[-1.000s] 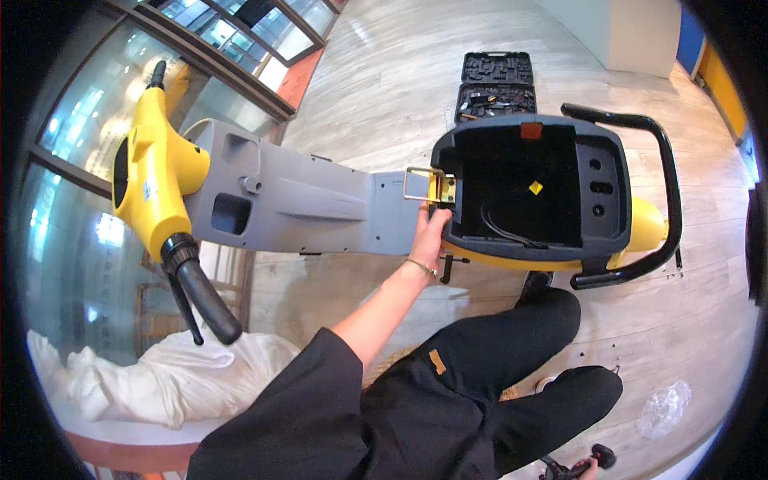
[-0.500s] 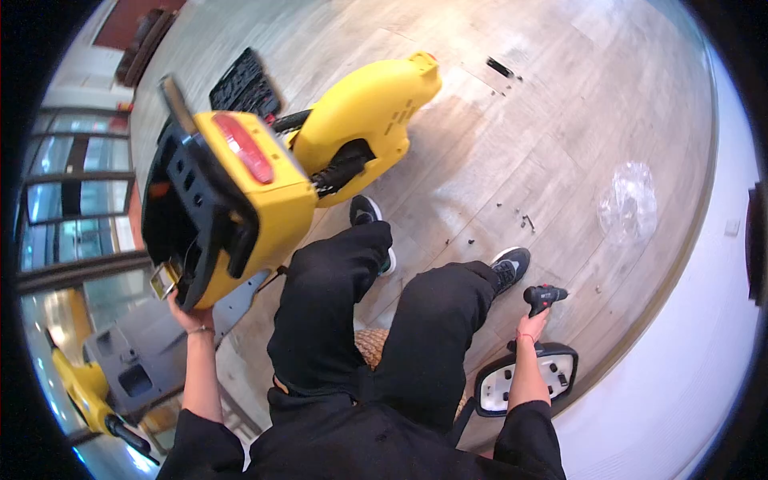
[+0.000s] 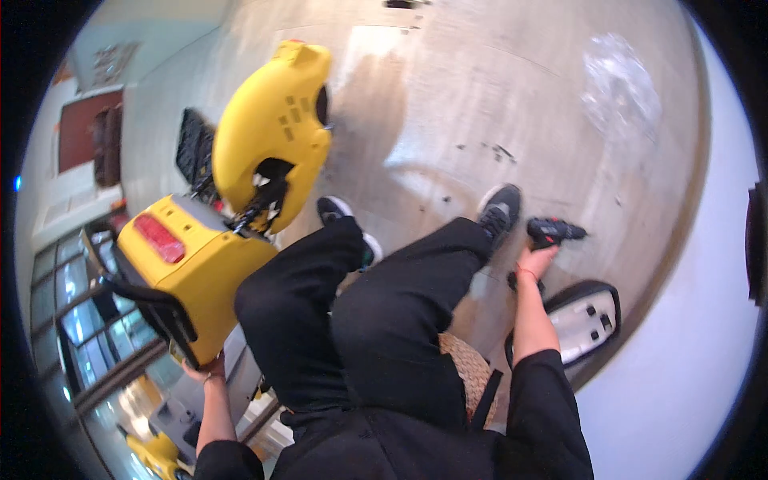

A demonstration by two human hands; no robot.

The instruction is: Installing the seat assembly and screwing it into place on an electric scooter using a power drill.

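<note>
My left hand (image 3: 204, 366) grips the lower edge of the scooter's yellow seat box (image 3: 200, 296), which has a red reflector and a black curved handle. Beyond the box stands a yellow curved rear body (image 3: 264, 104), with dark parts beneath it. My right hand (image 3: 536, 260) holds a black power drill (image 3: 556, 232) by its handle, bit pointing right. Just below that hand a black-rimmed seat (image 3: 582, 336) lies on the floor, pale underside up. At the lower left, part of the grey footboard (image 3: 180, 416) and yellow front column (image 3: 160, 456) show behind my arm.
A dark tool case (image 3: 192, 148) lies open at the left. A crumpled clear plastic bag (image 3: 616, 80) and small screws (image 3: 500, 152) are on the wooden floor. A white wall (image 3: 688, 368) runs along the right, a woven seat (image 3: 472, 364) is under me, and glass panels (image 3: 72, 304) stand left.
My view has swung right from over the scooter, sending it leftward. My left hand still grips the box. My right hand with the drill has come well into view and moved slightly away from me.
</note>
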